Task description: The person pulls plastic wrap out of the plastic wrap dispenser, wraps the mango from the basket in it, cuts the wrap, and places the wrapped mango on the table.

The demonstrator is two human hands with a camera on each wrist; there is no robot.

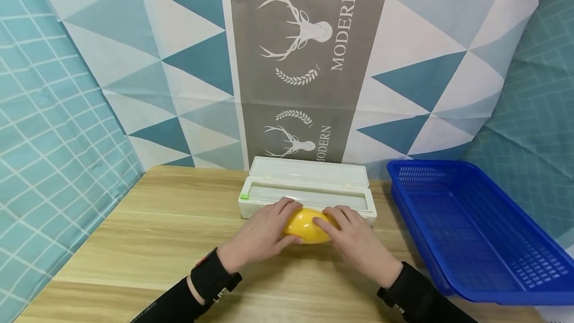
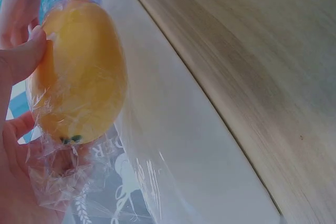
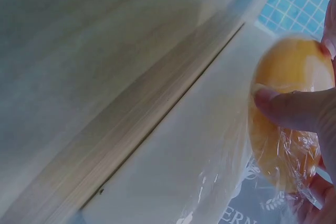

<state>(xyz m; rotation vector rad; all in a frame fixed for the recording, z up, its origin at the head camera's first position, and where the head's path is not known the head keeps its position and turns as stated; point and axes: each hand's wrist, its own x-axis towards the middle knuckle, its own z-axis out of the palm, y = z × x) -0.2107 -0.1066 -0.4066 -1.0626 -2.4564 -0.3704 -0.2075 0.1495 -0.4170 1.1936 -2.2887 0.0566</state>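
Note:
A glossy yellow mango (image 1: pixel 308 225), with a small green mark at one end, is partly wrapped in clear cling film (image 2: pixel 58 177). My left hand (image 1: pixel 264 231) grips its left end, thumb low on the near side. At the other end, my right hand (image 1: pixel 358 241) holds it with the thumb (image 3: pixel 286 106) pressed across the wrapped skin. Directly behind the fruit stands a white cling film dispenser (image 1: pixel 309 191) with its lid raised and a green slider (image 1: pixel 244 196) at the left. Film stretches between the mango and the dispenser in the wrist views.
A blue plastic basket (image 1: pixel 430 258) stands on the right side of the wooden table (image 1: pixel 179 218). Behind the dispenser hangs a patterned cloth (image 1: pixel 309 88) with deer heads and triangles. Blue tiled cloth (image 1: pixel 40 153) covers the left side.

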